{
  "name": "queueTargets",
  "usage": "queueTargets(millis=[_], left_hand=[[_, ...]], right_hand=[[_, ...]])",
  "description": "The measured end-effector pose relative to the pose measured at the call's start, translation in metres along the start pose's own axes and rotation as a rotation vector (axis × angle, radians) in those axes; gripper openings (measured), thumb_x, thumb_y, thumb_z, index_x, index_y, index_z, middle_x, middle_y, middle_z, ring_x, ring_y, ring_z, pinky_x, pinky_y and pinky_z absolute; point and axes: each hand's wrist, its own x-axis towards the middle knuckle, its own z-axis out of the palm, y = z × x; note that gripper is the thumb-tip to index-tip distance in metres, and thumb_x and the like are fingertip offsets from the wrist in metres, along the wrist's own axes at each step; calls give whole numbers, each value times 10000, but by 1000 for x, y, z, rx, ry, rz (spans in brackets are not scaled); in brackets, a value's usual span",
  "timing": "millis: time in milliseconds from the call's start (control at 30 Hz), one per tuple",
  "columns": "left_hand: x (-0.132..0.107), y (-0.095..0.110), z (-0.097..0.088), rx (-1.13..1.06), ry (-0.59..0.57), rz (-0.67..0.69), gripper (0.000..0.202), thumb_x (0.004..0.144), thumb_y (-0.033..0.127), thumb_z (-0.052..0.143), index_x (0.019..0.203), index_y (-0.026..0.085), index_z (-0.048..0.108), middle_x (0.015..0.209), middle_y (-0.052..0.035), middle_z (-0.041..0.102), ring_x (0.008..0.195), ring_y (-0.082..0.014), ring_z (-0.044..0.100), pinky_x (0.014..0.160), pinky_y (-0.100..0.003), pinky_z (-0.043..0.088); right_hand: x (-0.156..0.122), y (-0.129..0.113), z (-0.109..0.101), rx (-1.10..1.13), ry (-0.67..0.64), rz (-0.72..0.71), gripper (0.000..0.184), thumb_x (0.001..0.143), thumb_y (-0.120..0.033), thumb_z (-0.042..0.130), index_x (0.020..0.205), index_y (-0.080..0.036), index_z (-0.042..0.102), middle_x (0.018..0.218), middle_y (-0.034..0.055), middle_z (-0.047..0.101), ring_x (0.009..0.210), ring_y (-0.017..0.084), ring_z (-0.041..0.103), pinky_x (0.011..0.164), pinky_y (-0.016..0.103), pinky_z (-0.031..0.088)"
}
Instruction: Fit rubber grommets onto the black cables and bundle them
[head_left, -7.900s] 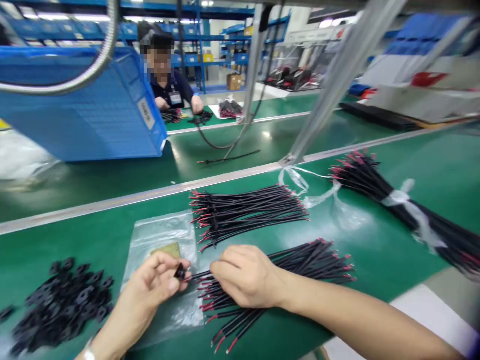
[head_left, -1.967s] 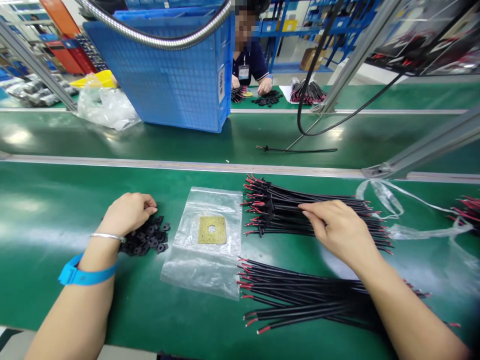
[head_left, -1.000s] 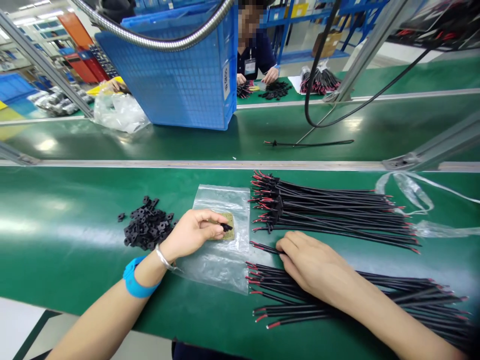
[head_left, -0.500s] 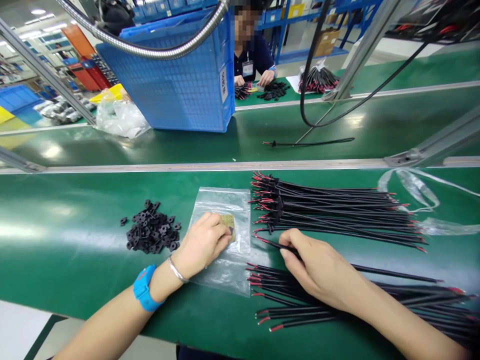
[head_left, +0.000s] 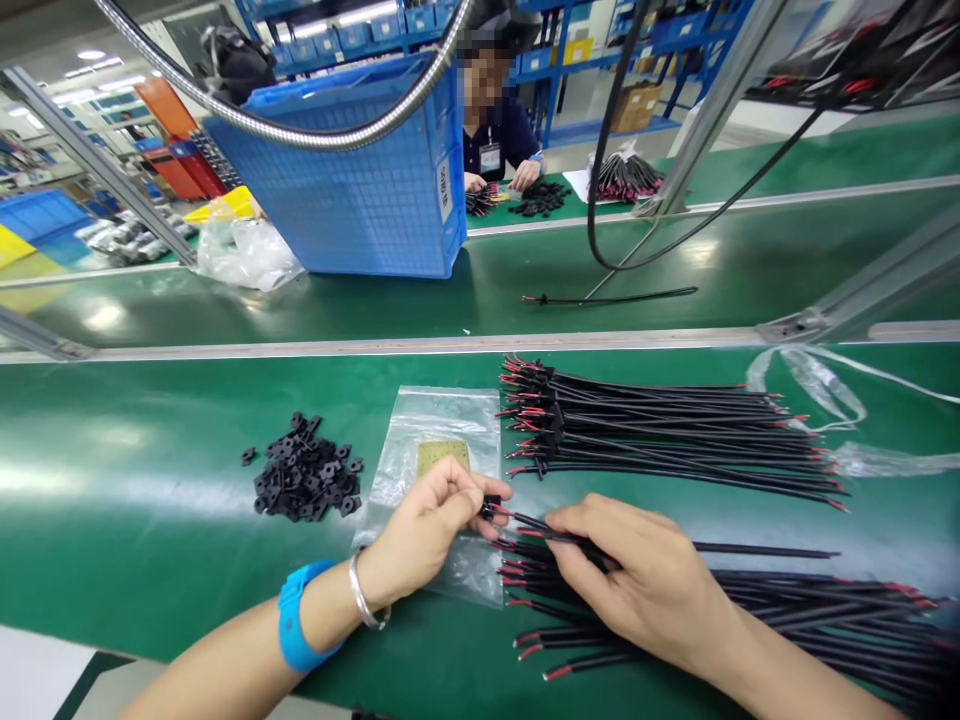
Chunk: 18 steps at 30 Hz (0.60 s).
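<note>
My left hand pinches a small black plastic piece between thumb and fingers, above a clear zip bag. In my right hand is a black cable, gripped near its end. The cable's red wire tip meets the black piece; whether it goes through the hole I cannot tell. On the bag lies a yellowish sponge-like pad. Below my right hand is a bundle of cables with bare red ends. Behind it lies another bundle with black pieces near the left ends.
A pile of loose black pieces lies on the green table to the left. Beyond the metal rail stand a blue crate and a single cable. A co-worker sits opposite. Clear plastic strips lie at right.
My left hand has moved right and nearer to me, off the yellowish pad, with a black piece in it. My right hand has brought the cable lower, up to that piece.
</note>
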Motion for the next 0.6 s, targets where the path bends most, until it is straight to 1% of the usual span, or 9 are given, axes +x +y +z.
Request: queueTargets(millis=[100, 200, 333, 433, 600], left_hand=[[-2, 1, 1, -92, 1, -35, 303, 831, 350, 693, 766, 146, 479, 1039, -80, 680, 725, -107, 688, 741, -255, 517], [-2, 3, -1, -135, -13, -54, 313, 798, 318, 742, 753, 135, 492, 1037, -62, 663, 804, -127, 707, 784, -250, 531], [-1, 0, -6, -173, -45, -26, 304, 764, 285, 782, 808, 134, 521, 1041, -43, 651, 836, -113, 699, 822, -252, 544], [0, -6, -7, -157, -65, 20, 312, 748, 262, 797, 869, 145, 535, 1038, -42, 662, 842, -114, 700, 800, -242, 548], [-2, -9, -3, -117, -89, 96, 291, 738, 165, 799, 890, 151, 551, 1052, -49, 683, 899, -114, 703, 778, -195, 538]], right_hand=[[-2, 3, 3, -58, 16, -30, 112, 894, -94, 539, 960, -166, 594, 722, 8, 608, 607, 118, 553, 574, 253, 411], [-3, 4, 0, -108, 31, -76, 122, 889, -79, 545, 970, -147, 605, 723, 21, 617, 615, 125, 559, 568, 262, 399], [-2, 3, -7, -137, 3, -127, 115, 886, -74, 547, 948, -146, 611, 718, 23, 614, 624, 133, 550, 568, 275, 381], [-3, 1, -10, -135, -31, -120, 112, 889, -80, 541, 934, -156, 610, 715, 16, 600, 625, 131, 532, 567, 277, 368], [-4, -2, -12, -119, -69, -50, 132, 894, -92, 512, 936, -170, 610, 704, 0, 570, 612, 122, 499, 565, 270, 355]])
